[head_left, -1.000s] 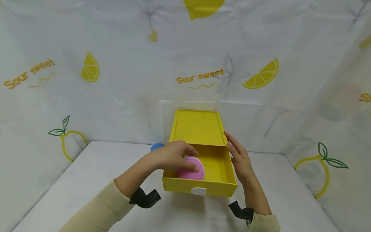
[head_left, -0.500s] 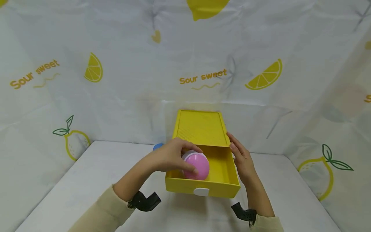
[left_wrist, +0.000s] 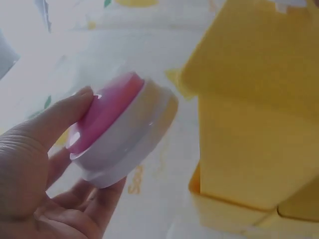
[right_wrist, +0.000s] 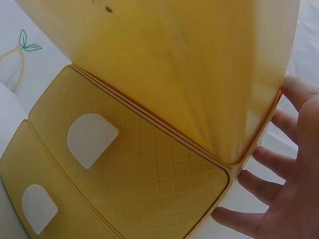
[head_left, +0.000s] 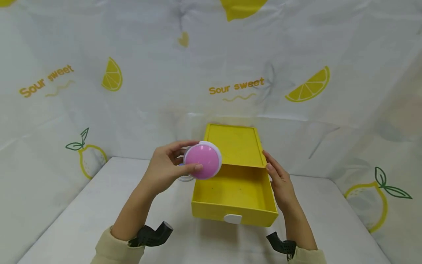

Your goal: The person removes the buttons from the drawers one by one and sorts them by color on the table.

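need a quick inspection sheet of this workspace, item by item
surface: white table, bare around the box
job's things: pink-and-white round container held up left of the yellow drawer box; drawer pulled open, nothing seen inside
clutter: small round object behind the left hand, partly hidden
grippers: left hand grips the container; right hand rests open against the drawer's right side
cables: nothing seen
surroundings: lemon-print sheet

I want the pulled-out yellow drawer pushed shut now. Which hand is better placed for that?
The right hand, I'd judge: its straight fingers already lie along the yellow drawer at its right wall. The left hand is occupied, gripping the pink-topped jar above the table.
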Motion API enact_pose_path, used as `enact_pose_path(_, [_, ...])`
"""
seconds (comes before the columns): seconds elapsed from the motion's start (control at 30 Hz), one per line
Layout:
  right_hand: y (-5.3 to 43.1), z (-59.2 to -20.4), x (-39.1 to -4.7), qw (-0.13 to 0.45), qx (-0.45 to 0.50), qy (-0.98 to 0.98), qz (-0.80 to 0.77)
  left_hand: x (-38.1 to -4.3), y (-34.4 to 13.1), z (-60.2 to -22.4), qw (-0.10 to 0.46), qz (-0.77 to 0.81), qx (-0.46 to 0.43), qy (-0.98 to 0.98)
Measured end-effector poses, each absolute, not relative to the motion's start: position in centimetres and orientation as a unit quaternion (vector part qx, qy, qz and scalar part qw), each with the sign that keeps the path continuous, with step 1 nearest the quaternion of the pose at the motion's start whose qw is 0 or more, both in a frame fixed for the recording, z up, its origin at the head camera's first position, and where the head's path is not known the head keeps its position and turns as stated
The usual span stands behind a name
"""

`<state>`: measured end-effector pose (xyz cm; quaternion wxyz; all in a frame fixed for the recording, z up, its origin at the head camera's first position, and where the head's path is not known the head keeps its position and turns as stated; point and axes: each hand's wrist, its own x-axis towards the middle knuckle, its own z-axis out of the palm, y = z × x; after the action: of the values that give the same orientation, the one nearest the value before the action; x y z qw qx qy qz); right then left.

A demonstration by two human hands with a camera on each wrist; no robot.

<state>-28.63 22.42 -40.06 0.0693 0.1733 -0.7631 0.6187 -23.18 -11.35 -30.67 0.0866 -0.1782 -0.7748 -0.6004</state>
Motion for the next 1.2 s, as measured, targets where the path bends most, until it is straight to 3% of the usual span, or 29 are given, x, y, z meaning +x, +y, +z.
enact_pose_path(0.2, [22.6,-40.0,-28.6,0.072,0.174,-0.757,0.626,-23.3,-14.3,-32.9,0.165,-0.628,-0.131,-0.749])
enact_pose_path(0.47, [22.5,-39.9,-28.5,0.065,0.174,-0.756,0.627,-24.1,-17.9,-37.5,0.19,-0.668,-0.02,-0.719])
enact_pose_path(1.2, [22.5,-40.2,-28.7,0.06,0.169,-0.766,0.617,-29.5,-17.5,-47.3,0.114,-0.634,0.073,-0.761])
